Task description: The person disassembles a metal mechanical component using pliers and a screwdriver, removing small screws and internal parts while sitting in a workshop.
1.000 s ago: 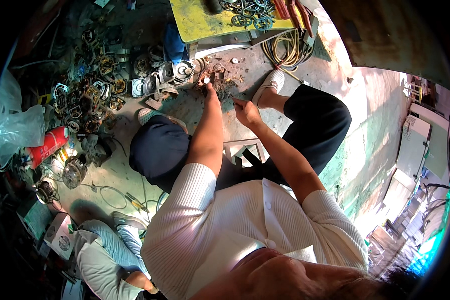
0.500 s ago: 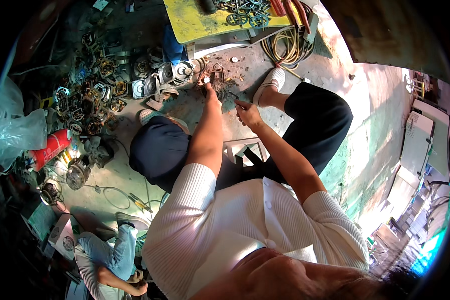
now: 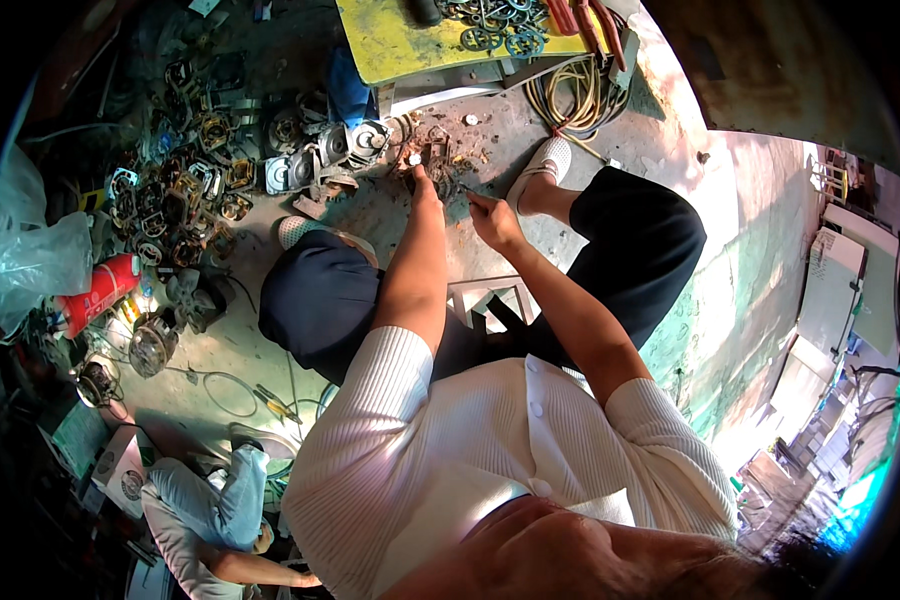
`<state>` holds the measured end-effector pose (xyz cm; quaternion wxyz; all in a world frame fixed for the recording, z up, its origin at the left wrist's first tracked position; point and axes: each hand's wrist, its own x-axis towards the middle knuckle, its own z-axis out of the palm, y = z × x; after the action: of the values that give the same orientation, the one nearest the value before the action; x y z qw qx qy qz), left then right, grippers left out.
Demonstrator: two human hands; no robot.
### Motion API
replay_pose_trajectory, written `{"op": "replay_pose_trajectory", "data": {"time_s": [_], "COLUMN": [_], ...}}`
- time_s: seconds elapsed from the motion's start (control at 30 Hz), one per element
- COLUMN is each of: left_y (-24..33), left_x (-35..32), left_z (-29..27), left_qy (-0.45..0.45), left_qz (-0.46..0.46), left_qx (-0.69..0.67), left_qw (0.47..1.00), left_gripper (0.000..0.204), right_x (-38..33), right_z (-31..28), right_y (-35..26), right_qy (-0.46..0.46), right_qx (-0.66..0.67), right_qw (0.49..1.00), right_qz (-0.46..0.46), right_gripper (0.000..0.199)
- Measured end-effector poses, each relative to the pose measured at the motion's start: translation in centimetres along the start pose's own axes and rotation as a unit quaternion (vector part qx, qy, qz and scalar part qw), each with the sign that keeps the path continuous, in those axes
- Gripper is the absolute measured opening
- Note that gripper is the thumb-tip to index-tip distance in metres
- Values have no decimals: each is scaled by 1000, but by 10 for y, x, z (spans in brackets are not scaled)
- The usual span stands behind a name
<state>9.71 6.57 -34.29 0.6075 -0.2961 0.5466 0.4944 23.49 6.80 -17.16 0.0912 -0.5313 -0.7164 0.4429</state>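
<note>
My left hand (image 3: 425,192) reaches down to the floor in front of me, thumb on top. Its fingers are mostly hidden, and what they close on is not clear. A rusty, copper-coloured metal part (image 3: 436,150) lies just beyond it, among reddish debris. My right hand (image 3: 496,224) is closed, a little nearer and to the right. From it a thin dark tool (image 3: 471,194) points toward the left hand; its exact kind is too small to tell.
Dismantled motor parts (image 3: 185,195) pile up at the left. A yellow board (image 3: 400,45) bearing metal rings stands ahead, beside coiled cables (image 3: 570,100). Pliers (image 3: 278,404) lie left of me. A red cylinder (image 3: 100,290) is further left. Another person (image 3: 205,505) sits at lower left.
My right hand has shifted slightly and its fingers look more tightly curled. My left hand stays nearly in place. The other person's forearm has stretched out to the right.
</note>
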Motion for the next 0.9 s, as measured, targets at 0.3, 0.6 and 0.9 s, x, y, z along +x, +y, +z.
{"op": "replay_pose_trajectory", "data": {"time_s": [0.3, 0.6, 0.9], "left_y": [0, 1, -3], "left_x": [0, -2, -8], "left_z": [-1, -4, 4], "left_qy": [-4, -11, -29], "left_qz": [-8, -14, -23], "left_qx": [-1, -3, 10], "left_qw": [1000, 1000, 999], "left_gripper": [95, 94, 94], "right_x": [3, 23, 33], "right_z": [-10, -32, -12], "right_y": [-17, -55, -37], "right_qy": [-24, -109, -96], "right_qx": [-14, -218, -220], "right_qw": [998, 969, 970], "right_qz": [50, 40, 28], "right_gripper": [32, 34, 34]}}
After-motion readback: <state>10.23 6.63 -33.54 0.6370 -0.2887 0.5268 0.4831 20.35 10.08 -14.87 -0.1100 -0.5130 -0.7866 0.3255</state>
